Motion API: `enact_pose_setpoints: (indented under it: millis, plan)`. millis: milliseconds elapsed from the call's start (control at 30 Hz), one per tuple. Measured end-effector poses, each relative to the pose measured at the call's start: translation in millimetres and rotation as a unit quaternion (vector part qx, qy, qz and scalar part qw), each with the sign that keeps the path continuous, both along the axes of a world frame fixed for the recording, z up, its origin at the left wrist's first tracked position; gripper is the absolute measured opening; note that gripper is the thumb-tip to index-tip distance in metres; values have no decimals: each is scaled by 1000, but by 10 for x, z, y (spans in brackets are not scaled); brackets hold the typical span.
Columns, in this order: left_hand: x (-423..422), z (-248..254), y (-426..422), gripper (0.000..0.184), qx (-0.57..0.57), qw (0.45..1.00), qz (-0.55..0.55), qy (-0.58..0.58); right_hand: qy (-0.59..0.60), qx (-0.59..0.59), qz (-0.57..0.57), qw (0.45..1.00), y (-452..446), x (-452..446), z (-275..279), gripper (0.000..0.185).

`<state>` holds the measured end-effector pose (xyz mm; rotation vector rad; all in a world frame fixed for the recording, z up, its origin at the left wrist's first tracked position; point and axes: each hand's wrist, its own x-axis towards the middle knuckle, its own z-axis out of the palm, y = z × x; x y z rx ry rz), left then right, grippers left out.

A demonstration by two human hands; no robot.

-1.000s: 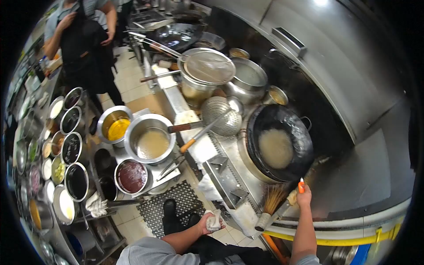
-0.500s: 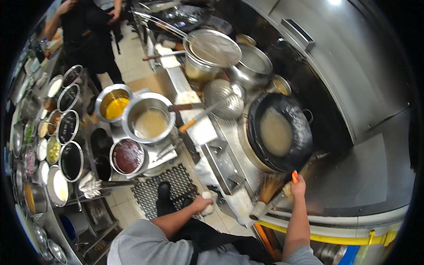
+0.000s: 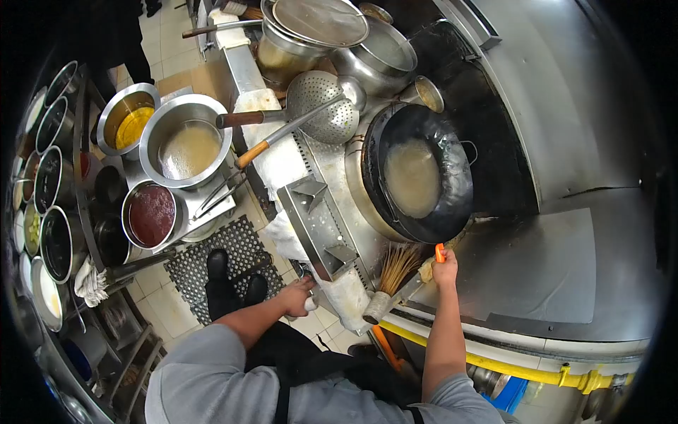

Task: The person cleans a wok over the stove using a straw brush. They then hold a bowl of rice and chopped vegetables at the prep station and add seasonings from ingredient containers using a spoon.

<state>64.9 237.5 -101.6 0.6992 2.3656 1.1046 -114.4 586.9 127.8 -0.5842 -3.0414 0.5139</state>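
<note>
In the head view, our right hand (image 3: 445, 271), nearer the round black metal wok (image 3: 456, 177), grasps a small upright-looking orange object (image 3: 440, 253) by its near rim, while our left hand (image 3: 295, 297) clutches a crumpled white cloth (image 3: 311, 303).

Orange item (image 3: 440, 253); right hand (image 3: 445, 272), by wok (image 3: 455, 180) rim; white cloth (image 3: 311, 304); left hand (image 3: 294, 297)

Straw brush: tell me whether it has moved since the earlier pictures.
No; the brush still lies beside the metal trough, bristles toward the wok.
</note>
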Motion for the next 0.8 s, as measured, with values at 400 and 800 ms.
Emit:
enact_pose_setpoints:
  millis: [400,800]
  plan:
    - [-322,552,-239,36,-89,984,-149,47,33,-34,-6,999,60,6,-175,28]
    - [-244,296,-329,38,6,993,-115,8,54,43,28,997,-608,763,276,43]
